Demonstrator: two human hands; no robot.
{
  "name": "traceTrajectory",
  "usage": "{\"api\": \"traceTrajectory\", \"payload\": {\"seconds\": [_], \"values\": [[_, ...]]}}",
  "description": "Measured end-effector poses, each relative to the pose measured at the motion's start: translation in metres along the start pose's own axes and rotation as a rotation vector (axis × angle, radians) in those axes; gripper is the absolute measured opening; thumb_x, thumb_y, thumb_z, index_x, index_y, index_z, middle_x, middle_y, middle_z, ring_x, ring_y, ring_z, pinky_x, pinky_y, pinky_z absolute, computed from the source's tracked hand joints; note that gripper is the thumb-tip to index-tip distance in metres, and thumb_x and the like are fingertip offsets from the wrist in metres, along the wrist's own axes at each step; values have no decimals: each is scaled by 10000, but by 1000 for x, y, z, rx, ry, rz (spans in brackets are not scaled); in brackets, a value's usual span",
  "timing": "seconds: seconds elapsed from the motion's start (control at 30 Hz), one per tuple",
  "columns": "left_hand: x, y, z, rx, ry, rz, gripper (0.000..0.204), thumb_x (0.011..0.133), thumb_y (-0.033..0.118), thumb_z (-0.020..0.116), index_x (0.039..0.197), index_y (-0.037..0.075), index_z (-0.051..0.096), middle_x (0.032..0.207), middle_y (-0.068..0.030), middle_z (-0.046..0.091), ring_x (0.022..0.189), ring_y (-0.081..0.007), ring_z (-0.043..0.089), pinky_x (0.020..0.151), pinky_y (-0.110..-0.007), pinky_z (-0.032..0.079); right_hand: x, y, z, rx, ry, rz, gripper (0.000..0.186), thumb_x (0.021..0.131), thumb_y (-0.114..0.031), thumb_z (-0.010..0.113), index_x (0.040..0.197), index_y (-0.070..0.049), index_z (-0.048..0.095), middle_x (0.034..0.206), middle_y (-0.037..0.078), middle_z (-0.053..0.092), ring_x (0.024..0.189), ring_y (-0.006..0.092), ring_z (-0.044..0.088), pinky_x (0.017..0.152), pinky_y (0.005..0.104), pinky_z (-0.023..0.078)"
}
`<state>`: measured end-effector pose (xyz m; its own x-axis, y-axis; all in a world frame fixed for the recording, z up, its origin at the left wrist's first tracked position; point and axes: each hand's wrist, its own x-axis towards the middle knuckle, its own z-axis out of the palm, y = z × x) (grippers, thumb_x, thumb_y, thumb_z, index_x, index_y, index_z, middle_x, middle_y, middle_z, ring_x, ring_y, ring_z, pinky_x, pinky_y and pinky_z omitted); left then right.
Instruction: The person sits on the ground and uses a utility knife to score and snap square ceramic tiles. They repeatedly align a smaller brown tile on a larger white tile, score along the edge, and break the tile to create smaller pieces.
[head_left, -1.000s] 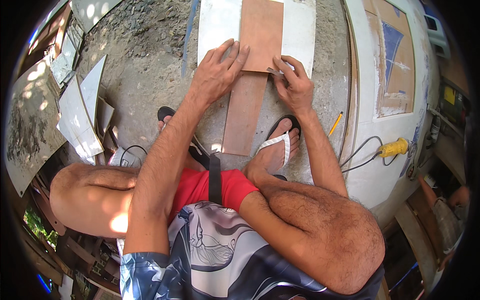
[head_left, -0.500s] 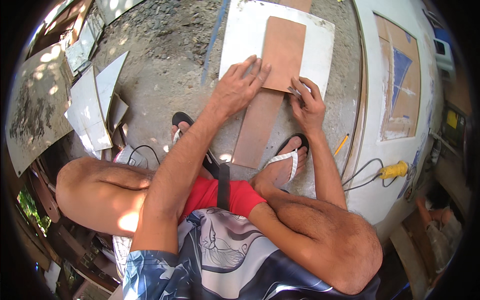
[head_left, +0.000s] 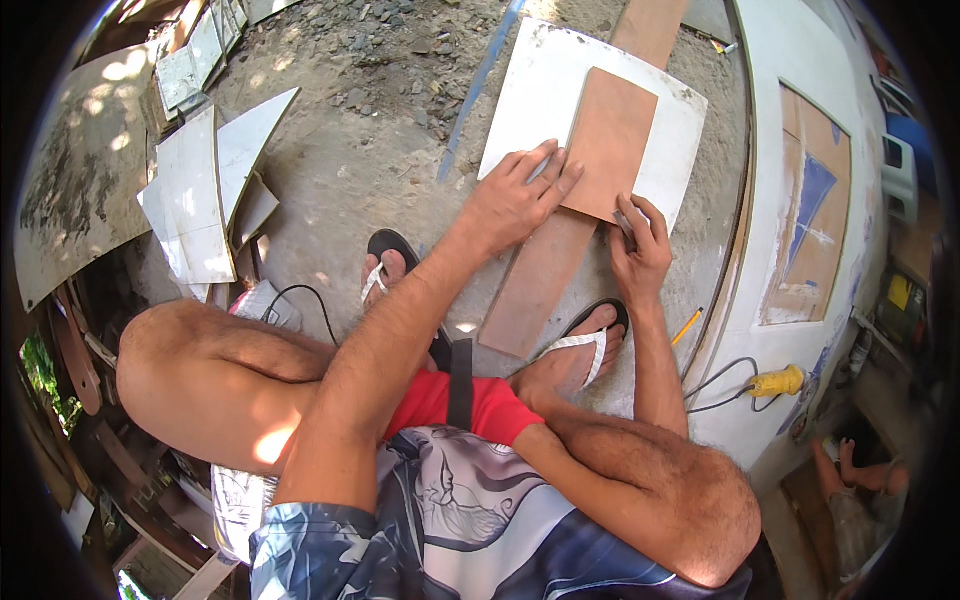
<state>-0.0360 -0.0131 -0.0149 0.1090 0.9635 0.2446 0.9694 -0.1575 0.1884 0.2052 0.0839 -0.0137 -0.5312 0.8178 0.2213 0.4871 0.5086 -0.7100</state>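
Observation:
A reddish-brown rectangular wood panel (head_left: 615, 140) lies on a larger white board (head_left: 530, 85). Under both runs a long brown plank (head_left: 538, 280), its near end pointing between my feet. My left hand (head_left: 512, 205) rests with fingers stretched out across the panel's lower left edge. At the lower right corner, my right hand (head_left: 642, 258) pinches a small flat grey metal piece (head_left: 625, 228), perhaps a blade, against the panel's edge. Most of that piece is hidden by the fingers, so its exact kind cannot be made out.
To the right lies a white door (head_left: 740, 330) with a brown inset panel, a yellow power plug (head_left: 777, 382) and its cord on it. An orange pencil (head_left: 687, 326) is nearby. White board offcuts (head_left: 190, 210) lean at left. Gravel (head_left: 400, 70) lies beyond. Another person's legs (head_left: 850, 475) show at lower right.
The view has shifted, so the whole scene sits lower and further right. Both hands keep their places on the panel; the right fingers have turned slightly around the metal piece.

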Motion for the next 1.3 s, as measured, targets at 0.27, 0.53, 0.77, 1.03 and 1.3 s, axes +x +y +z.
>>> {"api": "traceTrajectory", "payload": {"seconds": [0.27,0.53,0.77,1.03,1.3], "values": [[1,-6,0,-68,-42,-12,766,951,279,785,1644,160,482,1533,-99,631,1514,-283,486,1187,-448,451,0,-4,-1,9,3,28,517,863,48,750,1339,-150,774,1303,83,731,913,204,791,760,327,651],[2,-14,-10,-75,-81,14,805,942,250,782,1671,178,448,1555,-87,620,1501,-277,497,1177,-450,465,2,-2,1,-31,25,1,487,865,-11,774,1321,-182,778,1309,44,730,890,209,804,750,339,656],[3,-8,-7,-40,-46,0,783,925,291,811,1633,162,503,1532,-77,642,1478,-271,526,1155,-443,478,1,1,2,-36,26,-6,476,870,-26,775,1314,-197,777,1315,27,731,877,193,806,742,335,662],[2,-8,1,41,-8,33,748,945,339,808,1613,148,530,1476,-74,688,1471,-259,542,1145,-424,479,0,3,3,-15,42,-9,466,870,-31,775,1306,-198,776,1311,12,732,875,191,805,736,329,664],[2,-8,1,87,3,79,610,1035,336,710,1579,104,560,1419,-123,710,1442,-286,573,1133,-419,489,1,1,0,-14,28,10,457,877,-37,786,1304,-201,780,1305,18,738,870,187,804,728,321,664]]}}
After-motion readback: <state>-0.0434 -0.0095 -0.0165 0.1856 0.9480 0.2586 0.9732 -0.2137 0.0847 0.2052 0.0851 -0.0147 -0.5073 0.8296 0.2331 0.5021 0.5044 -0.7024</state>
